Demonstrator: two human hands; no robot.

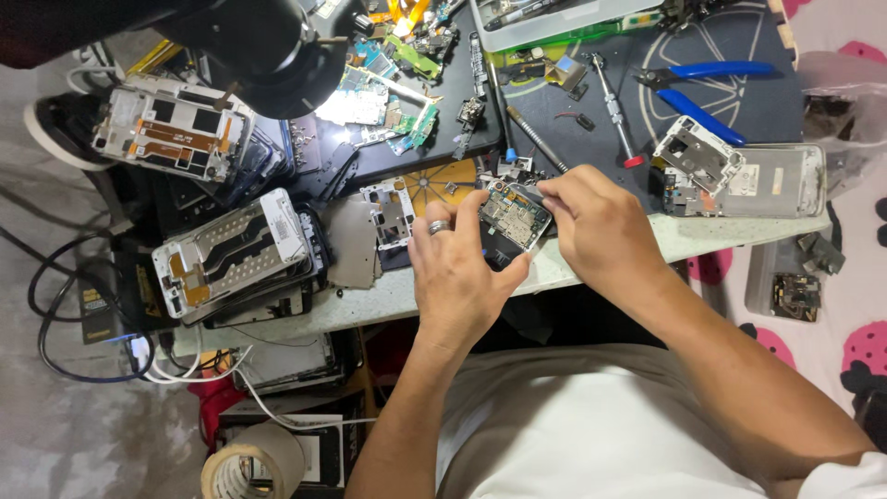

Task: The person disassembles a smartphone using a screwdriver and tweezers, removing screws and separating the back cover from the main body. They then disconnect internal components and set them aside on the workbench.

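- My left hand (pixel 457 268): ringed finger and thumb clamped on the edges of an opened phone (pixel 513 222), holding it just above the near edge of the pale table (pixel 388 296).
- My right hand (pixel 596 226): fingertips pinched narrow, touching the top edge of the phone's bared board; whether anything sits between them I cannot tell.
- Just left of the phone: small white inner frame (pixel 390 214), lying flat.
- Farther left: stack of phone frames (pixel 236 254), white one uppermost.
- Behind my right hand: screwdriver with red tip (pixel 617 113), blue-handled pliers (pixel 707 88), both on the dark mat (pixel 730 46).
- Right: silver back cover (pixel 781 180) with a loose frame resting on it.
- Below table, left: roll of tape (pixel 251 462).
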